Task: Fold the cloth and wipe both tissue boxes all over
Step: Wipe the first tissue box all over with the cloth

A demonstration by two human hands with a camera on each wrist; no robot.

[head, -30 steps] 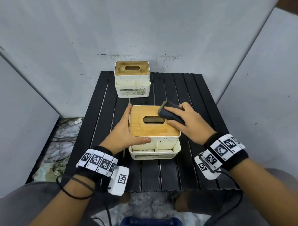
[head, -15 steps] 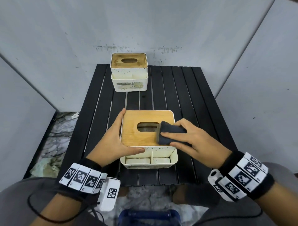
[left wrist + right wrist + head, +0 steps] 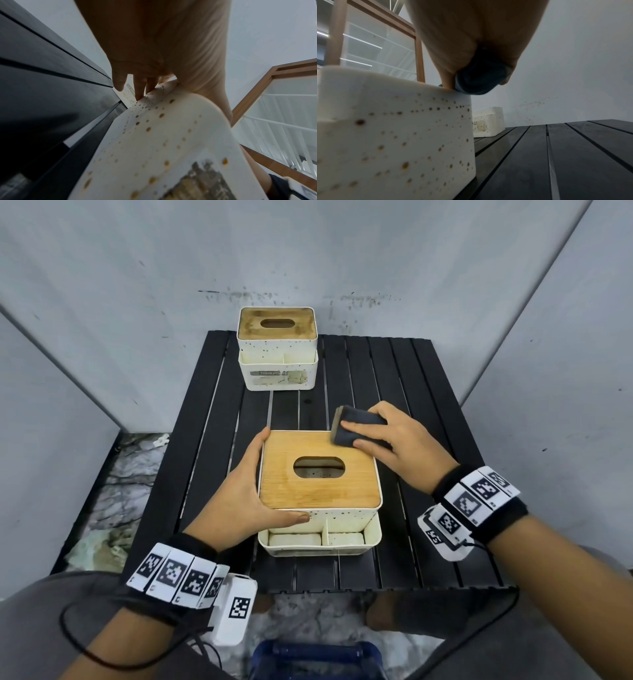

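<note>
R hand (image 3: 404, 440) slid cloth (image 3: 356, 426) from lid's near edge to far-right corner

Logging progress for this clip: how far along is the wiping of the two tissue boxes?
Done: the dark cloth is folded into a pad. In hand: the right hand holds it on the far right corner of the near tissue box lid while the left hand steadies the box. Left: its white sides are speckled brown, and the far tissue box has a grimy lid and spotted walls.
</note>
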